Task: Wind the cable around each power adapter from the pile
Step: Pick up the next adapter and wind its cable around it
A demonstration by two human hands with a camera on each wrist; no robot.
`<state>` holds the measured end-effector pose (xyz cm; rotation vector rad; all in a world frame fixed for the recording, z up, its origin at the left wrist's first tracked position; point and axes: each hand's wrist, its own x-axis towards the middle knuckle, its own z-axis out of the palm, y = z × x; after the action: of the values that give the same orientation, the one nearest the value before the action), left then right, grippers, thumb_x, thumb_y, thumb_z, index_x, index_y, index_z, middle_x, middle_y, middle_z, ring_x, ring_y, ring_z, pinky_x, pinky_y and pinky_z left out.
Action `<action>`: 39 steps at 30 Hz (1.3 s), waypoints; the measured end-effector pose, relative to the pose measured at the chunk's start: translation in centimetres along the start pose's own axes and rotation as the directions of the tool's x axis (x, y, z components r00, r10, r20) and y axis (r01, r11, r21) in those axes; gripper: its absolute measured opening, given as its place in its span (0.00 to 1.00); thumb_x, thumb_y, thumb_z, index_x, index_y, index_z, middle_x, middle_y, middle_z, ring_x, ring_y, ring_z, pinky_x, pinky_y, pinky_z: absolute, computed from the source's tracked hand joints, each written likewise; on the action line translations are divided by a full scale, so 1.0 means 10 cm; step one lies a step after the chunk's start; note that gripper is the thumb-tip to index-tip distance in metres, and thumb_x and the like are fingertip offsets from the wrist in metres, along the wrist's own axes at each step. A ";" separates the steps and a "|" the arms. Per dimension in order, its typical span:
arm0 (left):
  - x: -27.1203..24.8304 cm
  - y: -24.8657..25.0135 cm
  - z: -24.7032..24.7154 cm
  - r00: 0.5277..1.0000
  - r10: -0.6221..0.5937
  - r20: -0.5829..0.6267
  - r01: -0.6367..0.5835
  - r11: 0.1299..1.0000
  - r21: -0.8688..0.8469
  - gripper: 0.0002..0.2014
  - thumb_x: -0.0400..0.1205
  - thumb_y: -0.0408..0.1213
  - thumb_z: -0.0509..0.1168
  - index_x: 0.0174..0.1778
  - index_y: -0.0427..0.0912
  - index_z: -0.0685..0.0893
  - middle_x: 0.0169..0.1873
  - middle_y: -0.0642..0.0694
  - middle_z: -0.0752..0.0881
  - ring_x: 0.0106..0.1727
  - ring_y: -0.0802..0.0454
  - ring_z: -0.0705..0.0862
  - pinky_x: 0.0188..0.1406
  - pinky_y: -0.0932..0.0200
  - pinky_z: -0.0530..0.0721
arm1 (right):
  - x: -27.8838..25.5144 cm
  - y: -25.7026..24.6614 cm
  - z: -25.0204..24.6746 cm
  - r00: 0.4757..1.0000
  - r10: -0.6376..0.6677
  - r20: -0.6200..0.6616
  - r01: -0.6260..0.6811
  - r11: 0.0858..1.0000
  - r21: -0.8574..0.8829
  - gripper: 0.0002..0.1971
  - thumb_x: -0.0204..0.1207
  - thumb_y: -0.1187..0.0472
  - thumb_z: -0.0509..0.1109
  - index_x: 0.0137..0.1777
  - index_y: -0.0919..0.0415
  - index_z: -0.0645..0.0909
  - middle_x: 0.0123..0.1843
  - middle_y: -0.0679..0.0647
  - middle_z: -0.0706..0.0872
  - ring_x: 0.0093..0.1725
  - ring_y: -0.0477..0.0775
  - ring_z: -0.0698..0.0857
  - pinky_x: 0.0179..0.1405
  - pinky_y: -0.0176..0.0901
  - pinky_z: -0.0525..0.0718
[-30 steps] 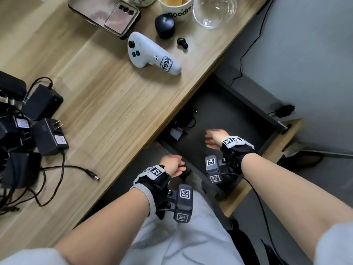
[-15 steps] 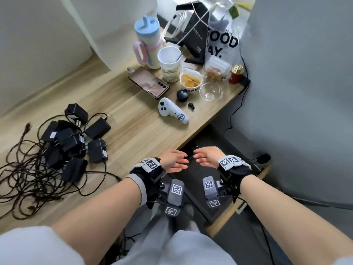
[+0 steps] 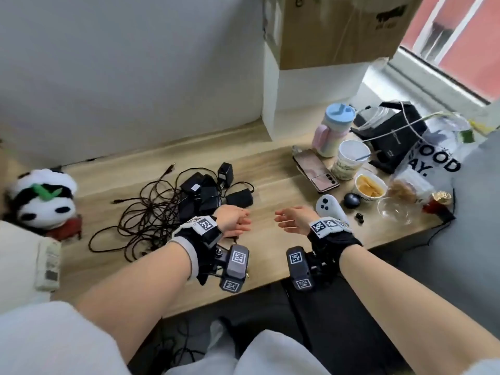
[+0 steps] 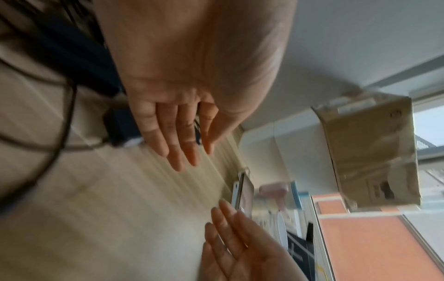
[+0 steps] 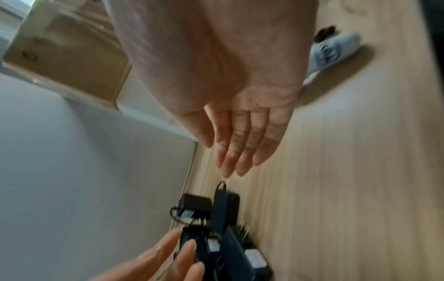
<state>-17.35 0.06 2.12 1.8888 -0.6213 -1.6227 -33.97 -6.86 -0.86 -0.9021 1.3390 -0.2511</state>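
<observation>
Empty hands above the desk (image 3: 270,255)

Left hand (image 3: 232,220) and right hand (image 3: 293,219) hold nothing, fingers straight and loosely together; the left wrist hides part of the adapters (image 3: 205,190), whose cables (image 3: 140,220) tangle indistinctly.

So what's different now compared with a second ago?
Both hands rose from the open drawer under the desk to above the desktop. The left hand now hovers beside the adapter pile; the right hand is near the white controller. Both remain open and empty. The pile lies tangled as before.
</observation>
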 end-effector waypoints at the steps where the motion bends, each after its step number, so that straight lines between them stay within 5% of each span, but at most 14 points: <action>1: -0.01 -0.01 -0.18 1.000 -0.016 -0.020 0.015 0.999 -0.030 0.10 0.87 0.34 0.54 0.61 0.39 0.77 0.41 0.44 0.83 0.37 0.52 0.81 0.39 0.65 0.77 | 0.06 -0.07 0.16 1.000 0.007 0.008 -0.006 1.000 -0.030 0.11 0.83 0.66 0.58 0.40 0.62 0.78 0.36 0.55 0.82 0.26 0.46 0.80 0.25 0.32 0.75; 7: 0.01 -0.21 -1.12 0.985 -0.080 -0.152 0.060 0.989 -0.132 0.16 0.86 0.36 0.56 0.68 0.35 0.76 0.56 0.39 0.82 0.42 0.50 0.83 0.42 0.65 0.78 | 0.37 -0.28 0.99 0.991 0.115 0.074 -0.099 0.975 -0.200 0.16 0.85 0.64 0.52 0.37 0.61 0.75 0.21 0.49 0.82 0.17 0.44 0.78 0.31 0.35 0.70; 11: 0.09 -0.35 -1.54 0.973 -0.117 -0.198 0.086 0.984 -0.158 0.16 0.86 0.36 0.57 0.68 0.35 0.77 0.60 0.38 0.83 0.42 0.50 0.83 0.43 0.64 0.78 | 0.52 -0.39 1.34 0.994 0.100 -0.036 -0.104 0.981 -0.165 0.12 0.84 0.65 0.56 0.40 0.62 0.75 0.32 0.54 0.80 0.24 0.50 0.77 0.27 0.37 0.74; 16: 0.17 -0.40 -1.79 0.973 -0.159 -0.167 0.127 0.974 -0.188 0.17 0.86 0.35 0.55 0.69 0.35 0.76 0.65 0.37 0.81 0.52 0.46 0.83 0.47 0.62 0.79 | 0.80 -0.61 1.50 0.980 -0.013 -0.198 -0.011 0.993 -0.120 0.11 0.81 0.66 0.60 0.36 0.62 0.73 0.31 0.54 0.79 0.17 0.46 0.76 0.13 0.32 0.72; 18: 0.20 -0.39 -1.83 0.972 -0.172 -0.157 0.139 0.969 -0.202 0.17 0.86 0.36 0.55 0.69 0.35 0.76 0.66 0.37 0.81 0.60 0.43 0.83 0.45 0.64 0.79 | 0.87 -0.72 1.53 0.977 -0.026 -0.213 0.003 0.994 -0.106 0.06 0.81 0.65 0.62 0.44 0.66 0.79 0.41 0.60 0.82 0.30 0.54 0.82 0.29 0.40 0.83; 20: 0.23 -0.36 -1.85 0.974 -0.175 -0.145 0.141 0.965 -0.219 0.17 0.86 0.36 0.56 0.69 0.36 0.76 0.62 0.38 0.83 0.56 0.44 0.85 0.44 0.65 0.79 | 0.95 -0.84 1.54 0.974 -0.039 -0.223 0.015 0.994 -0.109 0.12 0.80 0.64 0.65 0.54 0.74 0.81 0.47 0.64 0.81 0.36 0.58 0.82 0.41 0.47 0.85; 23: 0.31 -0.29 -1.86 0.977 -0.167 -0.134 0.132 0.963 -0.236 0.17 0.86 0.36 0.57 0.69 0.35 0.76 0.62 0.37 0.82 0.48 0.48 0.83 0.42 0.65 0.78 | 1.05 -1.00 1.57 0.986 0.007 -0.166 -0.017 0.998 -0.058 0.10 0.82 0.64 0.61 0.51 0.71 0.80 0.48 0.62 0.82 0.27 0.51 0.72 0.25 0.40 0.73; 26: 0.37 -0.26 -1.88 0.974 -0.173 -0.146 0.131 0.957 -0.257 0.16 0.86 0.36 0.57 0.69 0.35 0.76 0.66 0.36 0.81 0.47 0.48 0.82 0.42 0.65 0.78 | 1.11 -1.08 1.63 0.997 0.054 -0.050 -0.058 0.995 -0.080 0.13 0.85 0.65 0.53 0.64 0.65 0.74 0.53 0.55 0.81 0.30 0.47 0.71 0.31 0.35 0.70; 30: 0.39 -0.22 -1.89 0.974 -0.182 -0.137 0.139 0.952 -0.274 0.16 0.86 0.36 0.57 0.69 0.35 0.76 0.66 0.36 0.81 0.52 0.47 0.82 0.44 0.65 0.78 | 1.22 -1.07 1.67 0.986 0.089 -0.140 -0.101 0.991 -0.084 0.06 0.79 0.58 0.65 0.46 0.61 0.77 0.32 0.52 0.77 0.23 0.46 0.72 0.27 0.37 0.71; 34: 0.44 -0.18 -1.90 0.973 -0.182 -0.145 0.137 0.950 -0.280 0.16 0.85 0.36 0.58 0.68 0.35 0.77 0.62 0.37 0.83 0.53 0.46 0.82 0.46 0.64 0.79 | 1.20 -1.10 1.61 0.976 -0.085 -0.202 0.017 0.949 -0.314 0.19 0.85 0.55 0.53 0.58 0.66 0.83 0.40 0.63 0.82 0.30 0.52 0.74 0.32 0.43 0.72; 39: 0.48 0.00 -1.88 0.983 -0.117 -0.143 0.074 0.958 -0.278 0.15 0.86 0.37 0.58 0.67 0.35 0.77 0.44 0.44 0.84 0.41 0.51 0.84 0.44 0.63 0.80 | 1.05 -1.21 1.59 0.883 -0.395 -0.255 0.299 0.891 -0.342 0.21 0.84 0.54 0.56 0.28 0.56 0.76 0.27 0.52 0.74 0.27 0.50 0.71 0.27 0.40 0.69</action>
<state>1.92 -0.97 0.61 1.8417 -0.2289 -1.5107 -12.80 -14.72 -0.86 -1.4088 1.5292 -0.5062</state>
